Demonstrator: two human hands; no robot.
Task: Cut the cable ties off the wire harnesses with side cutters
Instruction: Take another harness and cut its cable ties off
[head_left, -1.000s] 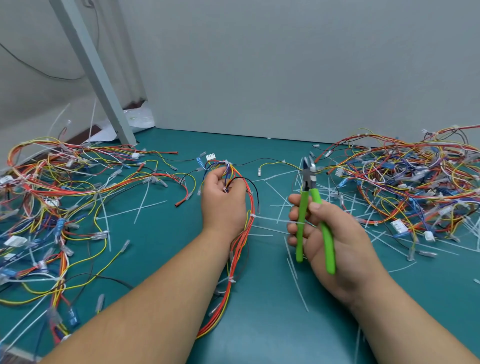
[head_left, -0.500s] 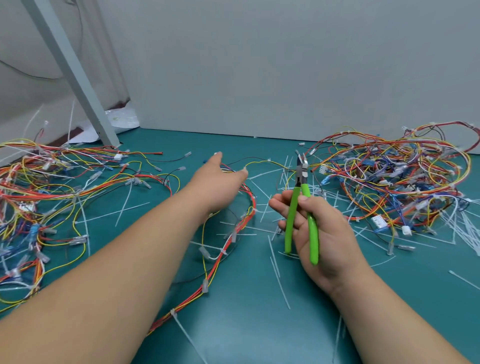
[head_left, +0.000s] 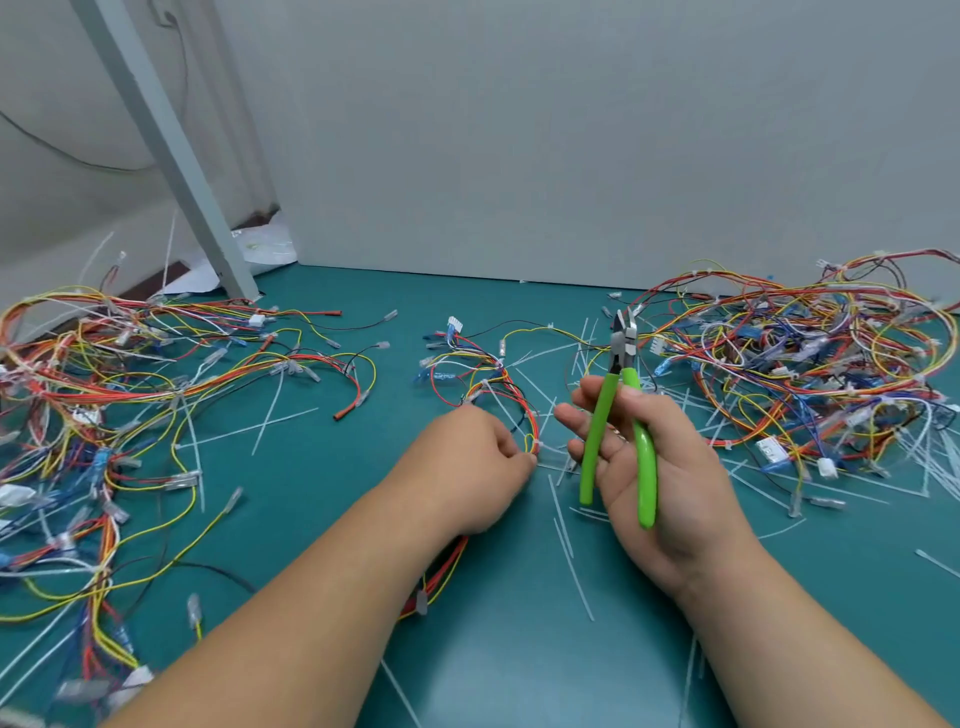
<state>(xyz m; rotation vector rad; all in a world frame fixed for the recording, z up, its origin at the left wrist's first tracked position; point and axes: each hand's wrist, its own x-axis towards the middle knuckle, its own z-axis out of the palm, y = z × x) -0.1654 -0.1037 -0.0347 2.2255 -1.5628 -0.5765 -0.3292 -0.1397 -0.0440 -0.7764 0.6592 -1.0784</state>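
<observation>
teal mat (head_left: 519, 649), left hand (head_left: 467, 470) on harness (head_left: 529, 415), side cutters (head_left: 600, 436) in right hand (head_left: 680, 499)

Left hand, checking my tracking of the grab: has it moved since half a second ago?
Yes. The left hand drew back toward the person, away from the small white plastic connector, and now pinches the multicoloured wire harness.

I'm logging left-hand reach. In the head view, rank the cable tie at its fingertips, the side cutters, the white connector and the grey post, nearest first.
1. cable tie: on the wire harness, at the fingertips of the left hand.
2. side cutters: just right, in the right hand.
3. white connector: beyond, mid-table.
4. grey post: far back-left.
</observation>
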